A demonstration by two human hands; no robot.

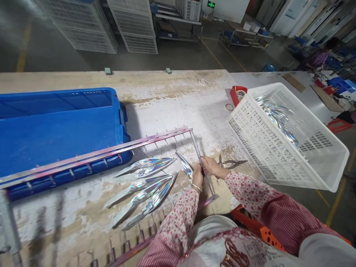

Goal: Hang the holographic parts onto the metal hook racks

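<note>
A long metal rack (150, 140) with pink-stained rails and small hooks stretches across the table; its end bar (196, 145) runs between my hands. My left hand (197, 177) is closed at the left of this bar, with a shiny, leaf-shaped silver piece (185, 165) sticking out of it. My right hand (213, 167) is closed, its fingertips on the bar; whether something small is also in them is hidden. Left of my hands, several similar silver pieces (155, 196) lie on the table. Pliers (235, 163) lie just right of my right hand.
A blue bin (58, 129) stands at the left under the rack. At the right, a white perforated basket (314, 155) holds more silver pieces. Tape rolls (229, 107) and a red box (236, 95) sit beside it. Stacked crates (139, 27) stand beyond the table; a person (319, 57) is far right.
</note>
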